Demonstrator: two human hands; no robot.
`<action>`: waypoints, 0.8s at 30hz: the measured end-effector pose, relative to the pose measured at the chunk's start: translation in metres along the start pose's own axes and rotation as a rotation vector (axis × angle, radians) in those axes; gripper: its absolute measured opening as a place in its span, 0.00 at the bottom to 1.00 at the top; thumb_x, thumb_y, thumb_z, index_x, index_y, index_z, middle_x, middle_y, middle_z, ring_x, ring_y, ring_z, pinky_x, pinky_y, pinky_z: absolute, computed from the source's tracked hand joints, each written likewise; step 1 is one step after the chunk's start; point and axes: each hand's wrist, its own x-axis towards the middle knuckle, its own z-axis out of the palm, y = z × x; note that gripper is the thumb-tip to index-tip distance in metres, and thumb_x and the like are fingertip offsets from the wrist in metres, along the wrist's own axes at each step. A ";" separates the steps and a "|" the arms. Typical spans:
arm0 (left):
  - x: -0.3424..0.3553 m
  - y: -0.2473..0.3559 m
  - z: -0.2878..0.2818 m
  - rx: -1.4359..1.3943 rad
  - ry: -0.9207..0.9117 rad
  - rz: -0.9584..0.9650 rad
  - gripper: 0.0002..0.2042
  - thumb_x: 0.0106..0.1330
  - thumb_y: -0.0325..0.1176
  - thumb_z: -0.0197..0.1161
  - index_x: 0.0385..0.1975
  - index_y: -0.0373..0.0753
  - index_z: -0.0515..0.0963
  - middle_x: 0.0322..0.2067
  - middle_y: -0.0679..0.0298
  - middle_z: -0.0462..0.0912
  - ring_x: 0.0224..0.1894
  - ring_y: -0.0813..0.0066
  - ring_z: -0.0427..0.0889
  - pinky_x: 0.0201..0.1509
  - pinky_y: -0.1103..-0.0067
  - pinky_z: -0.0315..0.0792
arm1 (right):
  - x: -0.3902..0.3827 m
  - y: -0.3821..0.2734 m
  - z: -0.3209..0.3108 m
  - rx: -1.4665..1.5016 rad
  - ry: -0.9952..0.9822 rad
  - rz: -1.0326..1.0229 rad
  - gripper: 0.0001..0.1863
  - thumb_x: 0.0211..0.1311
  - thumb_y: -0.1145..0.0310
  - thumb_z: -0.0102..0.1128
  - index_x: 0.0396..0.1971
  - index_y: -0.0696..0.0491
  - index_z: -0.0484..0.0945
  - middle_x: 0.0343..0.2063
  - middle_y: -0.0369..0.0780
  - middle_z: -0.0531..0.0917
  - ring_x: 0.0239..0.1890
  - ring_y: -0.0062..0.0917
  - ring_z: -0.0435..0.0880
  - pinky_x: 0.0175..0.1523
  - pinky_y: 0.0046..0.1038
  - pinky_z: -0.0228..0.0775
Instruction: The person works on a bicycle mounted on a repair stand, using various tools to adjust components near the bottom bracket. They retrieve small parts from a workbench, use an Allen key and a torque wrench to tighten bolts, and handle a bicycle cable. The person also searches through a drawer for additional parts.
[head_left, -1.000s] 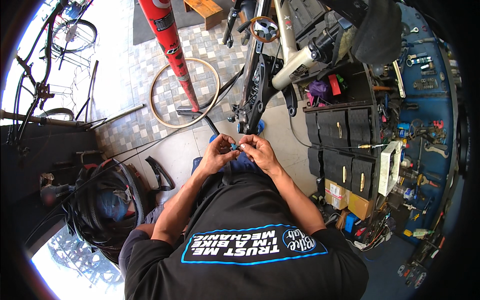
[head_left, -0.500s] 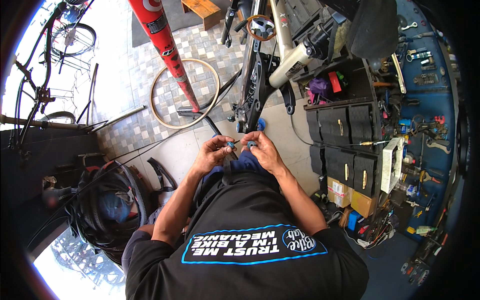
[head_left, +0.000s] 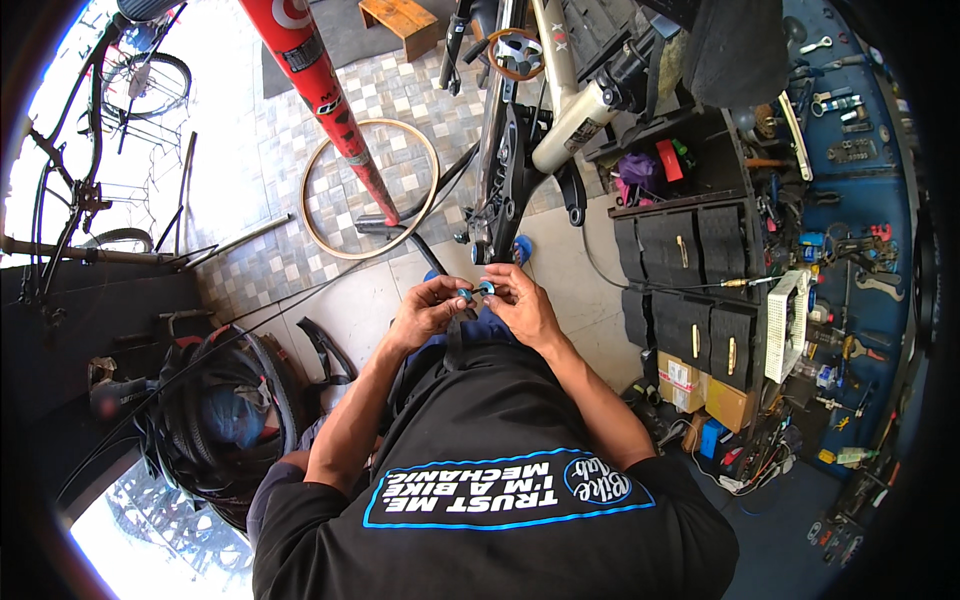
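My left hand pinches a small blue round part between thumb and fingertips. A second small blue round part sits in the fingertips of my right hand, close beside the first. A short dark piece seems to bridge the two, too small to make out. Both hands are held in front of my body, just below the lower end of a bicycle frame with black linkage and pale tubes. Neither hand touches that frame.
A red post rises at front left beside a bare wheel rim on the tiles. Bicycle tyres are piled at left. Drawers, a white plastic basket and a blue tool wall stand at right.
My right hand has moved slightly left, bringing its blue part up close to the one in my left hand. The view has shifted a little.
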 end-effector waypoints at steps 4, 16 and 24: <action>-0.001 -0.002 0.003 -0.025 0.004 -0.005 0.12 0.74 0.27 0.63 0.55 0.39 0.79 0.37 0.68 0.85 0.21 0.89 0.63 0.21 0.86 0.54 | -0.003 -0.011 0.001 -0.092 -0.016 -0.058 0.26 0.65 0.83 0.63 0.63 0.54 0.72 0.54 0.44 0.85 0.50 0.24 0.86 0.55 0.27 0.79; 0.003 -0.002 -0.001 -0.051 0.016 -0.013 0.11 0.74 0.32 0.65 0.53 0.37 0.78 0.33 0.64 0.87 0.19 0.89 0.64 0.21 0.85 0.56 | -0.003 -0.019 -0.001 -0.339 0.016 -0.170 0.22 0.62 0.75 0.72 0.55 0.54 0.78 0.47 0.42 0.88 0.45 0.28 0.89 0.50 0.31 0.81; 0.002 -0.002 -0.004 -0.052 -0.010 -0.038 0.10 0.78 0.37 0.61 0.49 0.37 0.77 0.19 0.74 0.69 0.17 0.87 0.63 0.21 0.84 0.55 | -0.001 -0.045 0.004 -0.274 -0.044 -0.141 0.17 0.60 0.65 0.75 0.43 0.55 0.79 0.37 0.39 0.88 0.40 0.30 0.89 0.43 0.29 0.77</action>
